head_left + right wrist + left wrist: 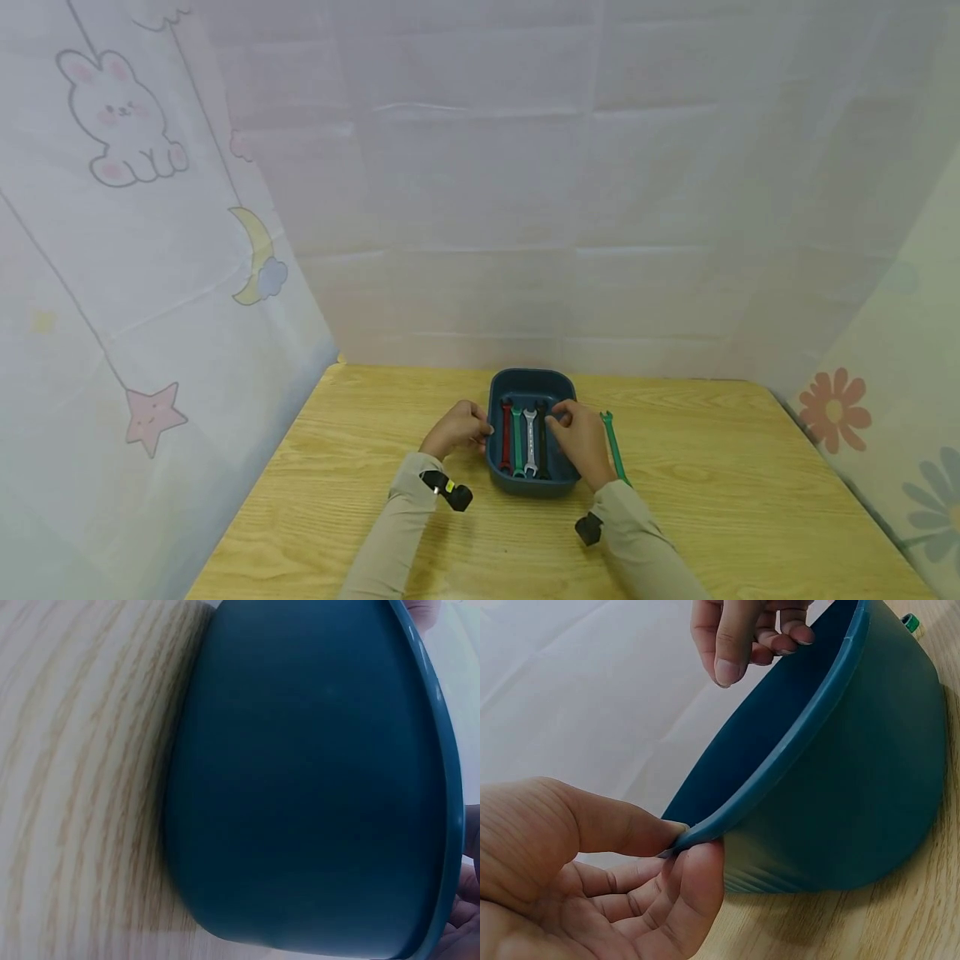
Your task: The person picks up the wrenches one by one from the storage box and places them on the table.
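Observation:
A dark blue rectangular basin (532, 490) stands on the table. Inside it, side by side, lie a red wrench (506, 442), a green wrench (517, 446), a silver wrench (531, 442) and a black wrench (542, 446). My left hand (462, 428) pinches the basin's left rim between thumb and fingers, which the left wrist view shows closely. Over the basin's right side hovers my right hand (581, 437), fingers loosely bent, with nothing visible between them. Another green wrench (612, 446) rests on the table to the right of the basin, its lower end behind my right wrist.
The wooden table (720, 492) extends to both sides of the basin. Behind it hangs a pale sheet (480, 208), and printed cloth walls (90, 292) stand at left and right. The basin's wall fills most of the right wrist view.

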Available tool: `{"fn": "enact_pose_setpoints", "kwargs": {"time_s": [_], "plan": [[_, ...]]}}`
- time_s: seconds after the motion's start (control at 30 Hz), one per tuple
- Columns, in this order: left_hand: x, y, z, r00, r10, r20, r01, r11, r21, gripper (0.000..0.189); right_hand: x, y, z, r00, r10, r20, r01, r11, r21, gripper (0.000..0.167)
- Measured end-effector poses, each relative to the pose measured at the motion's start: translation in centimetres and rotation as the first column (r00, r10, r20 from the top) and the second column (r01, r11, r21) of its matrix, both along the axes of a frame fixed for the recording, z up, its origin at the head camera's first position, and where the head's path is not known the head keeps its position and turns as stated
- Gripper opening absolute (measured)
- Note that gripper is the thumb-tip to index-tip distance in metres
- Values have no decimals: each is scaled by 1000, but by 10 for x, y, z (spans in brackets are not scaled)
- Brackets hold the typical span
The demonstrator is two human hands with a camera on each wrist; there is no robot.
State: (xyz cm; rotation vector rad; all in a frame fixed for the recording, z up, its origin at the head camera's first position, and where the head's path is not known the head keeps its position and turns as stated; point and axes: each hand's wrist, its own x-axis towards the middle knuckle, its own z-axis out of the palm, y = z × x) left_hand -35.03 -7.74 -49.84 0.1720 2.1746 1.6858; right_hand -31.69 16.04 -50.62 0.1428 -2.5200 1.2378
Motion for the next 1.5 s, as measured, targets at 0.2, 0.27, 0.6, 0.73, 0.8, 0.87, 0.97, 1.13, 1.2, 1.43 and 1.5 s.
{"fn": "enact_pose_setpoints", "kwargs": {"time_s": [0.2,0.27,0.6,0.73,0.8,0.87,0.97,1.13,1.2,1.43,1.5], "plan": [[1,0,2,1000,-2,1,2,1000,0,4,-1,-3,0,1000,5,16,-5,1000,11,19],[0,0,3,1000,-2,-1,2,1000,-1,4,0,-4,1,1000,6,17,-6,1000,12,19],[1,1,-1,1000,4,-20,-4,1000,-2,8,-2,-8,-3,1000,-7,-23,9,998,69,15],[0,1,0,1000,4,-16,-4,1000,-3,8,-3,-10,-4,999,-10,-39,13,996,93,16],[0,1,0,1000,5,-11,-5,1000,-2,8,-4,-11,-5,999,-14,-39,18,994,107,17],[0,1,0,1000,4,-7,-4,1000,-1,8,-5,-12,-6,999,-26,-33,30,992,124,18],[0,1,0,1000,6,-5,-6,1000,-9,7,-6,-13,-7,999,-37,-22,39,990,138,18],[-1,1,0,1000,11,0,-11,1000,-18,4,-5,-14,-7,1000,-31,-2,31,991,131,18],[-2,1,0,1000,11,-1,-11,1000,-17,3,-5,-14,-6,1000,-30,10,28,991,131,18],[-1,1,1,1000,4,4,-4,1000,0,3,-6,-15,-7,1000,-24,-1,24,983,180,18],[-1,1,2,1000,1,3,-1,1000,5,5,-7,-15,-8,1000,-22,-4,22,979,205,17]]}}
